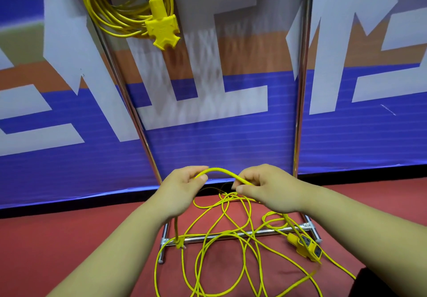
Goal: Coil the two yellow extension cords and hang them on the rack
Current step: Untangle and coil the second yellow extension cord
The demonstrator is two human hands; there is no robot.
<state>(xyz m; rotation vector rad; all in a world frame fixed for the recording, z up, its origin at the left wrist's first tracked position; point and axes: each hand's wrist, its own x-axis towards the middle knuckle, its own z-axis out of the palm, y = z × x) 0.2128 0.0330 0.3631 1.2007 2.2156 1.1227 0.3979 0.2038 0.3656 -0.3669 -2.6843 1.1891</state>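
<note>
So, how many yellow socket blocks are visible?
2. One socket block hangs with the coiled cord on the rack, top left; the other lies on the floor, lower right. Others may be hidden.

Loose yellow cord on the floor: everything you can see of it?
The loose cord is thin, yellow, rubbery-looking, uncoiled in tangled loops on the red floor, draped across the rack's bottom bar. A short arched stretch is lifted, pinched between the left hand and right hand. Its socket block lies at the right by the bar; its plug end is below the left hand.
</note>
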